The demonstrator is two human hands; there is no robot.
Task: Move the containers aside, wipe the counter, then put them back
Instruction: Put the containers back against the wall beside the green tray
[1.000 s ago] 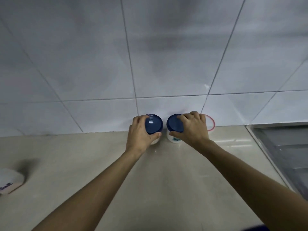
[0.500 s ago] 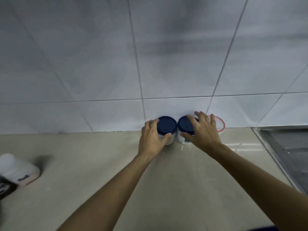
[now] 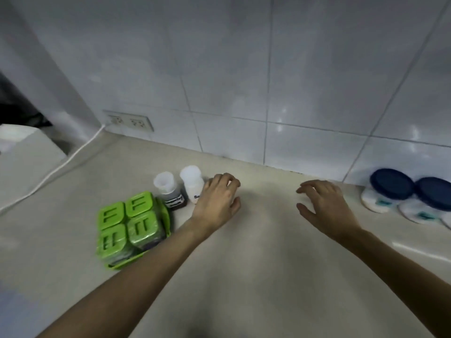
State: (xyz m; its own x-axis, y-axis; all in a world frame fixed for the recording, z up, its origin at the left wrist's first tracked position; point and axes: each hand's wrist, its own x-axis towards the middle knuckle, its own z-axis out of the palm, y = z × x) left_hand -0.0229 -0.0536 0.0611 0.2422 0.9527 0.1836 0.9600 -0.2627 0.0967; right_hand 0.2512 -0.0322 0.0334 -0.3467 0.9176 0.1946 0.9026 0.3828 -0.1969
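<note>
Left hand [image 3: 217, 201]: hovering with loose, empty grip just beside white-capped bottles [image 3: 180, 187].
Right hand [image 3: 324, 208]: spreading wide, holding nothing.
Blue-lidded jars [image 3: 412, 191]: sitting on tabletop [image 3: 244, 252] against wall, right of right hand.

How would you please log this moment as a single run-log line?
left hand: open, beside white bottle | right hand: open, empty | blue-lidded jars: at wall, right | phase: reaching for bottles

worktop [image 3: 244, 276]: beige, against tiled wall | left: green four-lidded container set [image 3: 131, 228]; just behind it two small white-capped bottles [image 3: 179, 189] side by side | right, by wall: two blue-lidded white tubs [image 3: 410, 197] touching | far left: white cable [image 3: 48, 176], white box [image 3: 26, 152]
</note>
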